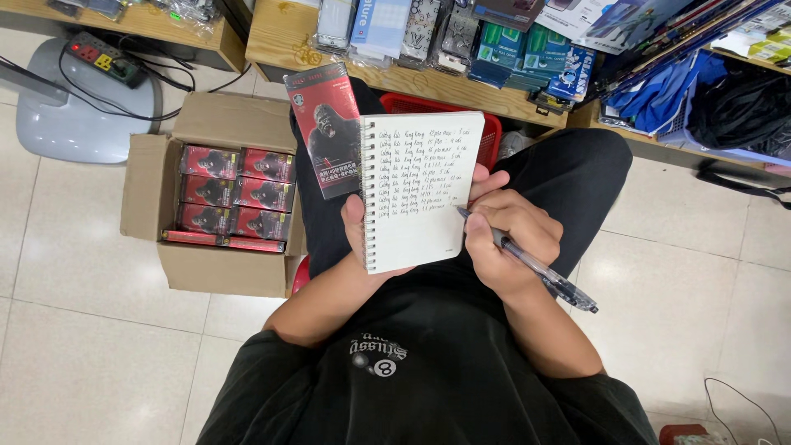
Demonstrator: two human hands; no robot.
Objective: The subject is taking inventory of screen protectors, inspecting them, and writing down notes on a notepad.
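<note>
Frame centre | spiral notebook (416,189) and red packet (325,128) gripped upright in left hand (356,227) | pen (527,265) pinched in right hand (507,243), tip seemingly touching the page's right edge, long axis slanted toward lower right.

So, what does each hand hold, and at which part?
The left hand holds a spiral notebook at its lower bound edge, with a red box behind it. The right hand grips a pen near its tip.
</note>
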